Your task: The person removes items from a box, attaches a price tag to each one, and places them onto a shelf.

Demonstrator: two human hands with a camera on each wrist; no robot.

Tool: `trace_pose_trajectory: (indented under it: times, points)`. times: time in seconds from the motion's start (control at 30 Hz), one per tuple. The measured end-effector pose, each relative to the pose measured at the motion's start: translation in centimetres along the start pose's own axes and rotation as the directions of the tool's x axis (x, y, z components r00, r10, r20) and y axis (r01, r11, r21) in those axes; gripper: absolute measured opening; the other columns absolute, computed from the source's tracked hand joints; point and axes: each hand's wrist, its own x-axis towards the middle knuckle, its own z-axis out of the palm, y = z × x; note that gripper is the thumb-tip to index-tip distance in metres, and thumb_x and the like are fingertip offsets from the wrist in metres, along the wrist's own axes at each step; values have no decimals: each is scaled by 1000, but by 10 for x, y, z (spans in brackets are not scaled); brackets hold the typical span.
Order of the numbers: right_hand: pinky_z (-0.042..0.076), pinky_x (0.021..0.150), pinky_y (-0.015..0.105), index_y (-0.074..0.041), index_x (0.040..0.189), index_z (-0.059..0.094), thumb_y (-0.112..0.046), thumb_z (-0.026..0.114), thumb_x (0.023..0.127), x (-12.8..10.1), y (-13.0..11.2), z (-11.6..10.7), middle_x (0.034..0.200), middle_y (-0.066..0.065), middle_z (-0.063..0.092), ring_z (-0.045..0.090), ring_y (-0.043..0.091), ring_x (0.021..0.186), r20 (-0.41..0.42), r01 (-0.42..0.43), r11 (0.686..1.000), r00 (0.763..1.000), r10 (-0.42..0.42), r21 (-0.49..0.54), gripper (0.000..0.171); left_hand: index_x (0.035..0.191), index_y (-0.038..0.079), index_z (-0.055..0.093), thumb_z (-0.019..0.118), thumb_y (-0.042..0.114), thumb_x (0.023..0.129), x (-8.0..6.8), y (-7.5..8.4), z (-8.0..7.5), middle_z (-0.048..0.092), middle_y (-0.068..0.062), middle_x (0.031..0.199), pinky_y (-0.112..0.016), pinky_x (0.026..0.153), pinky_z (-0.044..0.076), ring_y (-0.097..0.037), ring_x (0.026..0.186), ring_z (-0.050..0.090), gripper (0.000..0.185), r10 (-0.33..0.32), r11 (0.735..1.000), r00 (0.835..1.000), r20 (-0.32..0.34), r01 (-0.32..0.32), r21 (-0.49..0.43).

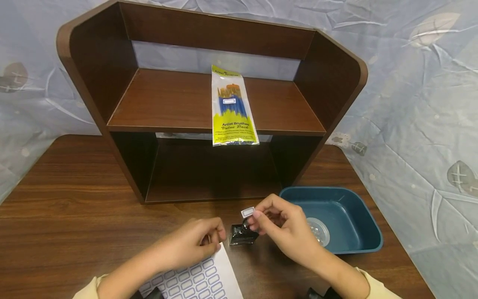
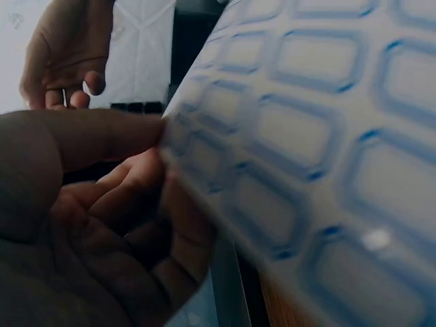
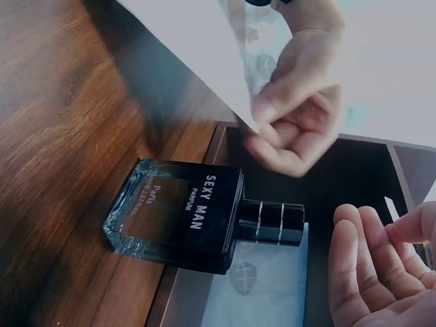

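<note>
While the right hand [image 1: 278, 226] pinches the sticker [image 1: 247, 212] above the bottle [image 1: 242, 234], the left hand [image 1: 194, 243], gripping the sheet [image 1: 198, 280], should hold it flat.

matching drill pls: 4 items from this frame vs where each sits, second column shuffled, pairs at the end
Things:
1. brush pack
2. perfume bottle
3. single label
4. label sheet

Places:
A. pinched in the right hand, above the bottle
B. lying on the table between the two hands
C. on the upper board of the shelf, overhanging its front edge
D. held at its corner by the left hand, near the table's front edge

Pairs: 1-C, 2-B, 3-A, 4-D
</note>
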Motion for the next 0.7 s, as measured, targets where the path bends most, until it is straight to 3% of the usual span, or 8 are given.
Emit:
trace_pose_trajectory:
  times: [0.27, 0.7]
  points:
    - [59, 58, 36, -2, 94, 62, -5, 61, 94, -1, 4, -5, 85, 16, 71, 71, 14, 74, -11, -49, 999, 999, 49, 22, 4, 80, 17, 61, 63, 2, 79, 0, -13, 1, 53, 12, 66, -17, 54, 41, 3, 59, 44, 16, -17, 987, 998, 58, 8, 158]
    - [60, 63, 32, -1, 92, 64, -2, 61, 93, -3, 10, -7, 84, 18, 70, 69, 14, 73, -16, -44, 997, 999, 45, 69, 3, 72, 23, 56, 65, 4, 77, 0, -19, 5, 48, 13, 64, -18, 52, 36, 0, 59, 42, 21, -111, 949, 991, 81, 81, 303]
